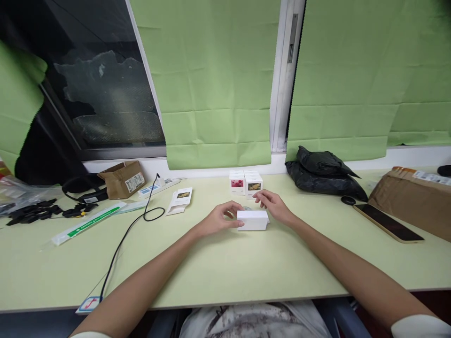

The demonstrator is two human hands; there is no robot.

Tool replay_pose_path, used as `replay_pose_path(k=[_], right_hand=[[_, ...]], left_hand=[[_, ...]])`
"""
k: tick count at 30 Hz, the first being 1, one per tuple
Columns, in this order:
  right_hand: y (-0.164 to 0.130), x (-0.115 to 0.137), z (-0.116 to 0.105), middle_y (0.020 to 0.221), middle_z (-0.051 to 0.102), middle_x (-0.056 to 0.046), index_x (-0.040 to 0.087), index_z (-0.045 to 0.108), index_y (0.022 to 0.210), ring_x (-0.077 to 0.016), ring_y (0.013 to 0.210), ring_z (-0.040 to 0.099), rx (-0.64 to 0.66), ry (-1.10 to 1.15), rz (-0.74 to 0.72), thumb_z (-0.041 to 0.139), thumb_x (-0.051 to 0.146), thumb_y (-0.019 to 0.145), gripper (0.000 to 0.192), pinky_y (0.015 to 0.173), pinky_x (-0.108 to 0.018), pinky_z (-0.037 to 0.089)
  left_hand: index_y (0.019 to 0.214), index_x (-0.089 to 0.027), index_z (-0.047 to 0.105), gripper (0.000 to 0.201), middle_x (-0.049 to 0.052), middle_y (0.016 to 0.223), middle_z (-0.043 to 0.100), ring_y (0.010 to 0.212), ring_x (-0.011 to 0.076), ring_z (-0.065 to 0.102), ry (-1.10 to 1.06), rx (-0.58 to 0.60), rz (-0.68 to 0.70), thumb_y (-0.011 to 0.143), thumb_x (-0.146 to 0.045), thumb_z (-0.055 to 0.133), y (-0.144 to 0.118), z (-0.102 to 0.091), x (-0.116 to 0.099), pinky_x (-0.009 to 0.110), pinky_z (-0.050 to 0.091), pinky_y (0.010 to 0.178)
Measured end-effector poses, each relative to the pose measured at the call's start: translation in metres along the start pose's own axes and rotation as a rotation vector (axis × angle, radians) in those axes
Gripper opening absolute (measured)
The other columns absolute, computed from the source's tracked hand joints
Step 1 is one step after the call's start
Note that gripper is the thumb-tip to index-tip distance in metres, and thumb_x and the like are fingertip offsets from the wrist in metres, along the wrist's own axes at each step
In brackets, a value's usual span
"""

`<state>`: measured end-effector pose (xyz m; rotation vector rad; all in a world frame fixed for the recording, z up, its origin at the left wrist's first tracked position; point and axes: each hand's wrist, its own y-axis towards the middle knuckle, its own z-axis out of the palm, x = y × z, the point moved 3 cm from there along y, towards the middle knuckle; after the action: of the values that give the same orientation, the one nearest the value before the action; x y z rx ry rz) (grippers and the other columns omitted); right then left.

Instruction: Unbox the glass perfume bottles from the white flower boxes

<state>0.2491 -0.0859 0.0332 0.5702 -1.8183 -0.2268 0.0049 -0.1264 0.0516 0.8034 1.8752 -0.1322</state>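
A small white box [252, 221] lies on its side on the table in front of me, with a small flap sticking out at its right end. My left hand [221, 218] grips the box by its left end, thumb on the near face. Just above and behind the right end hovers my right hand [273, 204], its fingers bent and slightly apart, with nothing visible in them. Behind the box, between the hands, something small and greyish [247, 208] shows in part; its kind cannot be made out.
Behind my hands stand several small white boxes with picture labels [237, 184]. To the left lie a flattened white carton [179, 201], a black cable [127, 231] and a cardboard box [124, 180]. A black plastic bag [322, 173], a phone [387, 223] and a brown parcel [412, 199] lie right.
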Motion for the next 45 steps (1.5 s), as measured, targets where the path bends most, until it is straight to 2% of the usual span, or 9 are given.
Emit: replay_pose_path(k=[5, 12, 21, 28, 32, 36, 41, 43, 45], right_hand=[[-0.008, -0.001, 0.004, 0.121, 0.066, -0.008, 0.026, 0.070, 0.122, -0.0260, 0.109, 0.059, 0.168, -0.310, -0.106, 0.073, 0.056, 0.088, 0.045, 0.095, -0.040, 0.049], [-0.012, -0.011, 0.019, 0.132, 0.062, -0.011, 0.027, 0.059, 0.141, -0.0329, 0.125, 0.054, 0.299, -0.426, -0.138, 0.081, 0.057, 0.079, 0.073, 0.103, -0.049, 0.049], [-0.003, -0.031, 0.027, 0.139, 0.064, -0.013, 0.022, 0.057, 0.145, -0.0361, 0.126, 0.055, 0.297, -0.523, -0.187, 0.076, 0.045, 0.086, 0.066, 0.106, -0.052, 0.046], [-0.003, -0.027, 0.000, 0.138, 0.061, -0.015, 0.019, 0.055, 0.149, -0.0320, 0.129, 0.055, 0.217, -0.466, -0.048, 0.068, 0.032, 0.090, 0.062, 0.108, -0.045, 0.047], [-0.001, -0.028, -0.019, 0.127, 0.064, -0.014, 0.020, 0.055, 0.148, -0.0314, 0.123, 0.057, 0.203, -0.518, 0.045, 0.071, 0.046, 0.089, 0.067, 0.106, -0.045, 0.047], [0.000, -0.034, -0.031, 0.124, 0.063, -0.014, 0.021, 0.053, 0.149, -0.0326, 0.127, 0.052, 0.191, -0.552, 0.115, 0.074, 0.060, 0.083, 0.079, 0.107, -0.045, 0.045], [0.000, -0.044, -0.035, 0.126, 0.063, -0.015, 0.019, 0.048, 0.152, -0.0329, 0.128, 0.050, 0.209, -0.584, 0.123, 0.074, 0.056, 0.084, 0.081, 0.104, -0.043, 0.046], [0.001, -0.046, -0.035, 0.129, 0.063, -0.015, 0.020, 0.050, 0.150, -0.0334, 0.127, 0.050, 0.219, -0.604, 0.105, 0.072, 0.055, 0.085, 0.077, 0.104, -0.043, 0.045], [0.001, -0.046, -0.034, 0.130, 0.064, -0.014, 0.021, 0.052, 0.147, -0.0336, 0.126, 0.050, 0.226, -0.626, 0.078, 0.070, 0.055, 0.087, 0.072, 0.104, -0.044, 0.044]], left_hand=[[0.099, -0.019, 0.080, 0.033, 0.009, 0.104, 0.076, 0.093, 0.0249, 0.070, -0.101, 0.252, -0.116, 0.078, -0.044, 0.085, -0.002, 0.005, 0.003, 0.034, 0.053, 0.085], [0.099, -0.019, 0.080, 0.039, 0.008, 0.105, 0.076, 0.095, 0.0241, 0.071, -0.089, 0.296, -0.127, 0.070, -0.042, 0.090, -0.002, 0.004, 0.004, 0.033, 0.054, 0.086], [0.094, -0.017, 0.077, 0.035, 0.002, 0.088, 0.070, 0.077, 0.0160, 0.063, -0.057, 0.213, -0.167, 0.077, -0.048, 0.084, -0.001, 0.003, 0.008, 0.027, 0.046, 0.072], [0.099, -0.018, 0.072, 0.039, 0.004, 0.092, 0.069, 0.083, 0.0167, 0.061, -0.075, 0.060, -0.126, 0.089, -0.055, 0.070, 0.002, -0.005, 0.004, 0.027, 0.046, 0.075], [0.106, -0.019, 0.069, 0.046, 0.005, 0.093, 0.068, 0.081, 0.0174, 0.060, -0.027, -0.057, -0.151, 0.092, -0.062, 0.062, 0.005, -0.015, 0.012, 0.027, 0.047, 0.070], [0.109, -0.021, 0.068, 0.045, 0.003, 0.092, 0.068, 0.076, 0.0167, 0.058, 0.194, -0.187, -0.187, 0.096, -0.062, 0.055, 0.005, -0.025, 0.028, 0.028, 0.043, 0.065], [0.113, -0.024, 0.068, 0.041, 0.005, 0.102, 0.069, 0.086, 0.0217, 0.064, 0.496, -0.299, -0.223, 0.101, -0.057, 0.048, 0.001, -0.029, 0.035, 0.033, 0.047, 0.074], [0.115, -0.024, 0.068, 0.039, 0.008, 0.116, 0.067, 0.103, 0.0248, 0.064, 0.581, -0.308, -0.137, 0.102, -0.053, 0.047, -0.001, -0.027, 0.027, 0.037, 0.049, 0.087], [0.123, -0.026, 0.066, 0.038, 0.009, 0.130, 0.063, 0.120, 0.0262, 0.059, 0.636, -0.220, 0.015, 0.102, -0.052, 0.049, -0.003, -0.020, 0.015, 0.040, 0.045, 0.102]])
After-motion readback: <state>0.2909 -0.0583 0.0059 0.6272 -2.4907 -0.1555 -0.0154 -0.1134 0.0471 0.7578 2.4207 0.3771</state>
